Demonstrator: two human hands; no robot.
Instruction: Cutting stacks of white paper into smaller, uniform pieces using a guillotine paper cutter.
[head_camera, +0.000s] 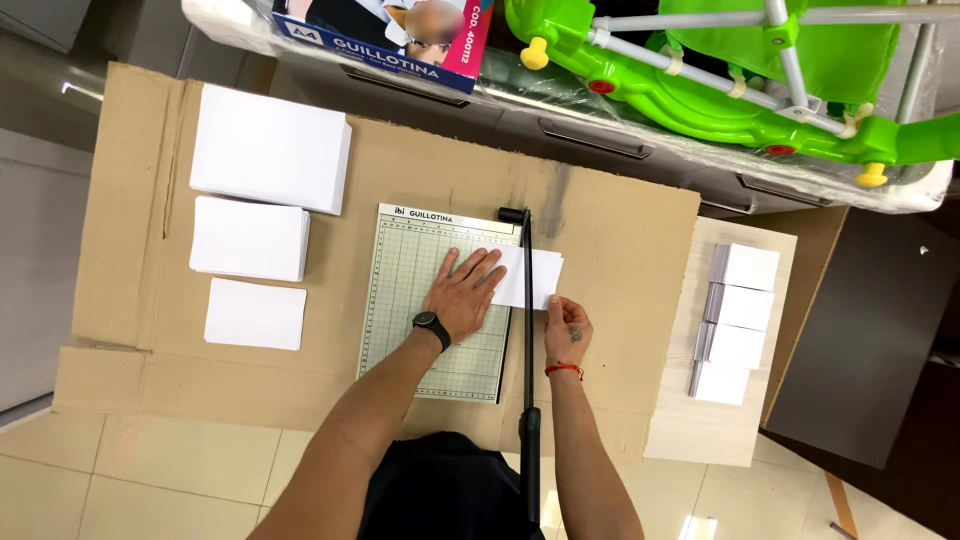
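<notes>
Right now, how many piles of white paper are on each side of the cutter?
Left of the paper cutter, on the cardboard: 3 white paper stacks
Right, on the pale board: 4 small white stacks
Total: 7

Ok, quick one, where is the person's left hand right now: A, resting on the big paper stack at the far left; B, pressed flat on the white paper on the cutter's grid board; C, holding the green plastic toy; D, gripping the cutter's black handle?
B: the left hand lies palm down, fingers spread, on the white paper across the grid board.
</notes>
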